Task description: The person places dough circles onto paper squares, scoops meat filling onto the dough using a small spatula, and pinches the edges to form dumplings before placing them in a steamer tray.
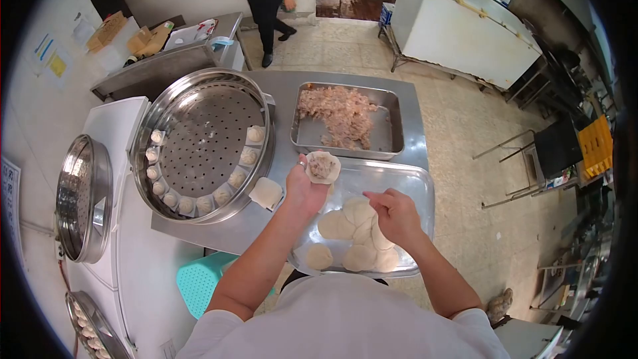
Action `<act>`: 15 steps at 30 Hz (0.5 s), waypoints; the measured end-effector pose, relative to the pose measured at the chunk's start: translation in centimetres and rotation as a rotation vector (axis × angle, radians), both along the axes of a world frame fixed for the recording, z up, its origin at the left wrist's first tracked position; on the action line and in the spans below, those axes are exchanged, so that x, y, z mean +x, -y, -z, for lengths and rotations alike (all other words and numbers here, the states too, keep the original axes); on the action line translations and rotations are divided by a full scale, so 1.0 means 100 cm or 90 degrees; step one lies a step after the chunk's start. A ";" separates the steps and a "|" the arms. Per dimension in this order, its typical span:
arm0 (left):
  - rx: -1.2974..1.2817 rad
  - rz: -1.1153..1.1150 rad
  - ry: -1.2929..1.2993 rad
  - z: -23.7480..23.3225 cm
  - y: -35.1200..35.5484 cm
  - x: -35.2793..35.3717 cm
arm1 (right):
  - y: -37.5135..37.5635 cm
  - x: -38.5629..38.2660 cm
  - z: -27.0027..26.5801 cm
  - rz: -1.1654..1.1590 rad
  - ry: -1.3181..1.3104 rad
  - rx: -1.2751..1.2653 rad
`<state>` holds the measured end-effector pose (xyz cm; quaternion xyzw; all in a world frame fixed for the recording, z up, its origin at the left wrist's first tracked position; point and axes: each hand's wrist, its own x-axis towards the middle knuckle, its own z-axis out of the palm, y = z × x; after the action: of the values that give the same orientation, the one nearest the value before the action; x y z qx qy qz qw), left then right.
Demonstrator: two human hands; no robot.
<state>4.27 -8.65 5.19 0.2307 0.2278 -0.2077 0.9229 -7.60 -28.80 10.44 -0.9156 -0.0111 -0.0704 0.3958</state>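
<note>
My left hand holds up a round dough wrapper with a lump of meat filling on it. My right hand hovers over a flat metal tray, fingers pinched together just above several round dough wrappers; I cannot tell if it grips anything. Beyond my hands a deep metal pan holds minced meat filling. At left, a large perforated steamer tray carries several folded dumplings along its rim.
A dough piece lies by the steamer's edge. More steamer trays sit at far left. A teal stool stands under the table. A person in black stands at the back beside a white chest freezer.
</note>
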 end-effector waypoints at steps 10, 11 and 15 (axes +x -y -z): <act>-0.143 -0.128 0.055 0.008 0.021 0.018 | -0.001 -0.003 0.016 0.101 0.056 0.136; -0.148 -0.136 0.066 0.012 0.024 0.021 | -0.005 -0.003 0.017 0.102 0.042 0.135; -0.159 -0.168 0.043 0.011 0.042 0.029 | -0.017 0.001 0.024 0.128 0.005 0.109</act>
<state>7.18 -12.80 4.11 0.0891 0.1974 -0.1040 0.9707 -7.50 -27.10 8.03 -0.8747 0.0851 -0.1143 0.4633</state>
